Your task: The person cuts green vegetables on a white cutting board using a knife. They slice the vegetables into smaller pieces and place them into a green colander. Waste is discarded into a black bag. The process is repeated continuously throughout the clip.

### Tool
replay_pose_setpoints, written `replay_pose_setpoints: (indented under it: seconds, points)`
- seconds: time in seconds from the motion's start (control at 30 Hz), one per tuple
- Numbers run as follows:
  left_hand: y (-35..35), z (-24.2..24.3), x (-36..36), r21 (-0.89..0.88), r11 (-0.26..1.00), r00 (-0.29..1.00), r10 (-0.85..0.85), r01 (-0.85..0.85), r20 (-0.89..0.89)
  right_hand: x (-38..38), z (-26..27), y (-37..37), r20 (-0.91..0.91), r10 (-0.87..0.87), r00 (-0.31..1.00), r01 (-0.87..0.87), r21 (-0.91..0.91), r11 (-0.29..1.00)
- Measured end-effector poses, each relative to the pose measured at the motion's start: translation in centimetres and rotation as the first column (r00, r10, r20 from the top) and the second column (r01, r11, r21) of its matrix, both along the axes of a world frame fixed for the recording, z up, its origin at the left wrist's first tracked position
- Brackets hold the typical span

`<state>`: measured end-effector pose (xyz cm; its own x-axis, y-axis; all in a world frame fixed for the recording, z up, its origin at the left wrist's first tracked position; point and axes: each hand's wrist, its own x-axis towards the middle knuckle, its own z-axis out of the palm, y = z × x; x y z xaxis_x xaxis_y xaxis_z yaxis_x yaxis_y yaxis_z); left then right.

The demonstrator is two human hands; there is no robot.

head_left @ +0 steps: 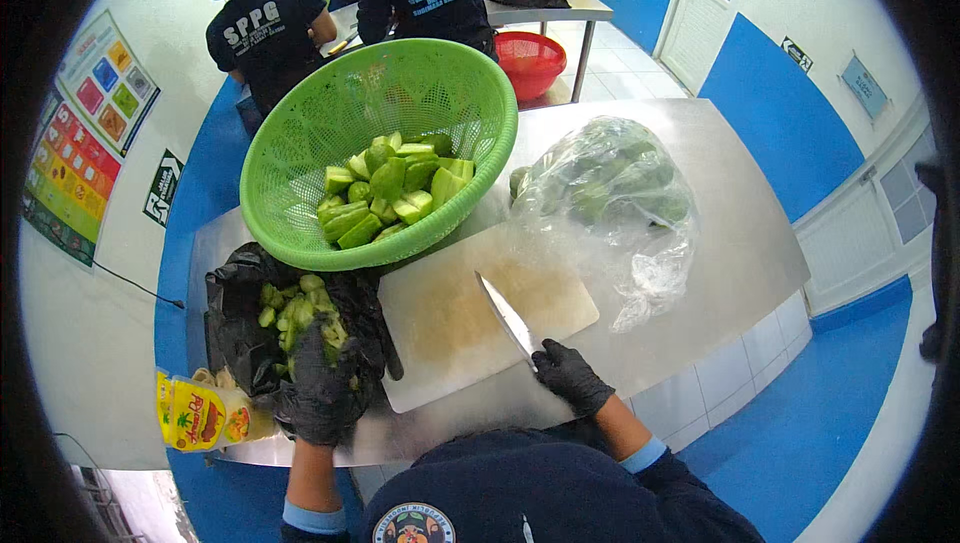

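My right hand (pixel 574 378), in a black glove, grips a kitchen knife (pixel 509 318) whose blade points away over a stained white cutting board (pixel 442 318). My gloved left hand (pixel 322 393) is at the near side of a black plastic bag (pixel 236 318), by green vegetable trimmings (pixel 300 310). Blur hides its fingers, so whether it holds anything is unclear. Behind the board, a large green plastic colander (pixel 375 74) holds several cut green vegetable pieces, apparently chayote (pixel 388 179). A clear plastic bag (pixel 607 175) of whole green vegetables lies right of it.
Everything rests on a stainless steel table (pixel 750 243). Yellow-labelled pouches (pixel 202 415) sit at its left edge. Beyond, several people in dark shirts (pixel 262 36) work at another table (pixel 581 6), with a red plastic basin (pixel 529 66) below. A blue-and-white wall (pixel 202 153) runs along the left.
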<state>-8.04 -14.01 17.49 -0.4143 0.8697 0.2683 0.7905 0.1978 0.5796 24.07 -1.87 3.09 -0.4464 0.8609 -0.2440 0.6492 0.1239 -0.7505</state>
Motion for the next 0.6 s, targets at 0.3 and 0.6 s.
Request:
replay_pose_setpoints:
  seconds: [0.3, 0.6]
  points:
    - [22.1, -6.8, 19.7, 0.133, 0.707, 0.711, -0.702, 0.694, 0.023, -0.1, -3.7, -0.7, -0.07, -0.039, 0.997, 0.056, 0.247, 0.968]
    - [40.0, -14.8, 24.5, -0.525, 0.674, 0.799, -0.602, 0.52, 0.019, 0.0, -0.7, -0.3, -0.088, -0.123, 0.988, 0.121, -0.037, 0.992]
